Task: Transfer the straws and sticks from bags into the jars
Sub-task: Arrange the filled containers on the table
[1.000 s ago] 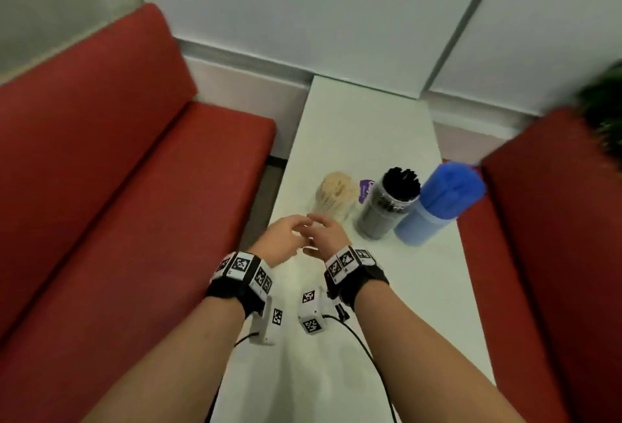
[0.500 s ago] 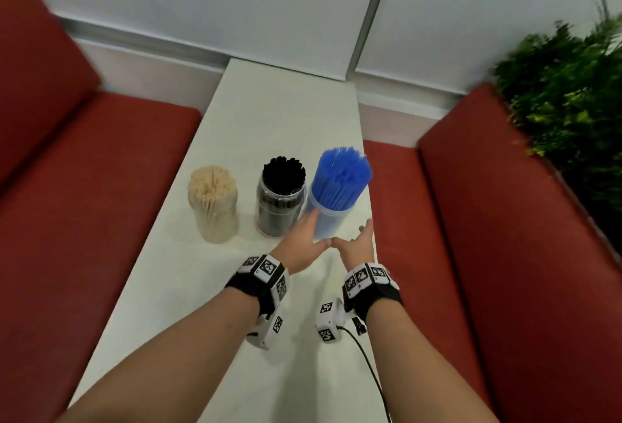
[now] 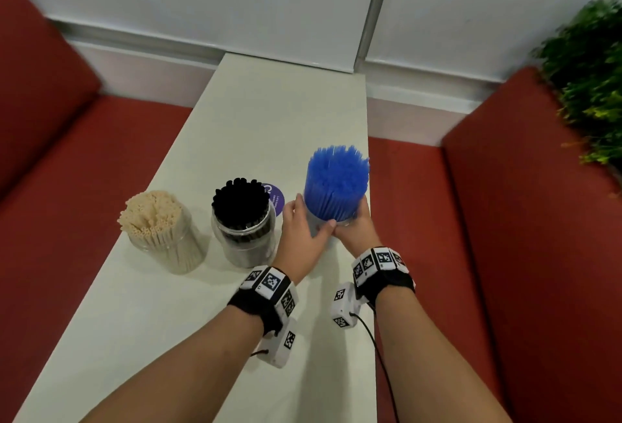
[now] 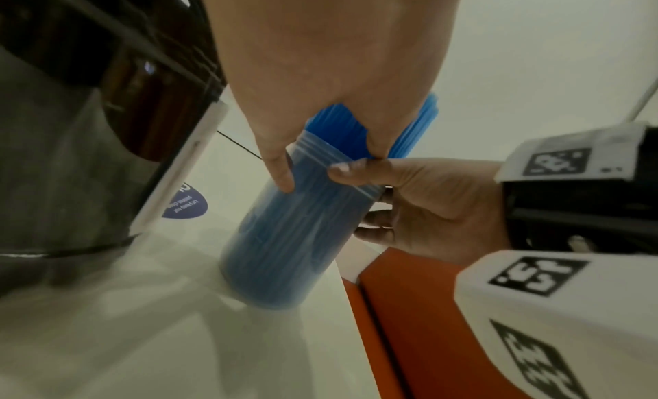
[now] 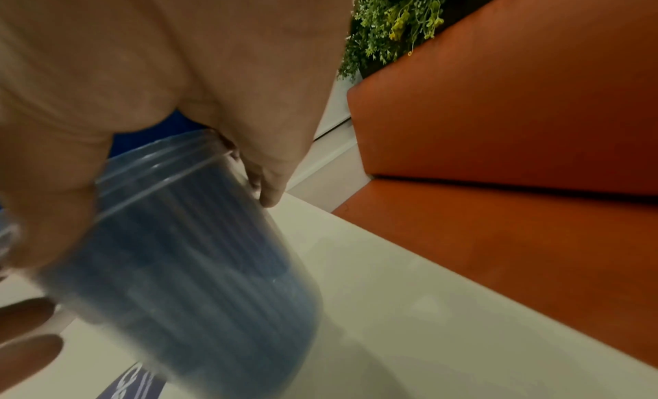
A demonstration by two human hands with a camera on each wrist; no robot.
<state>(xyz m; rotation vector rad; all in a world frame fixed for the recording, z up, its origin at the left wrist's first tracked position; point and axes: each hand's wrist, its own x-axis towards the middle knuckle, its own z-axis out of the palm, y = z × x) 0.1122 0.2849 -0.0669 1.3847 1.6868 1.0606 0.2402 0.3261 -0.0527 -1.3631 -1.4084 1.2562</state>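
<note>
Three clear jars stand in a row on the white table (image 3: 269, 113). The left jar (image 3: 161, 234) holds beige sticks and the middle jar (image 3: 244, 224) holds black straws. The right jar, full of blue straws (image 3: 336, 183), stands by the table's right edge. My left hand (image 3: 304, 227) wraps its left side and my right hand (image 3: 356, 229) wraps its right side, at the rim. In the left wrist view both my left hand (image 4: 320, 67) and my right hand (image 4: 420, 208) grip the blue jar (image 4: 284, 236). The right wrist view shows my right hand (image 5: 178, 67) round the jar (image 5: 199, 264), which is blurred.
Red benches (image 3: 84, 170) (image 3: 505, 220) flank the narrow table. A green plant (image 3: 589, 79) sits behind the right bench. A purple round sticker (image 3: 277, 198) lies on the table behind the black jar. A white wall closes the far end.
Both hands moved right, from in front of the beige stick jar to the blue straw jar, and closed round it. The head view swung right.
</note>
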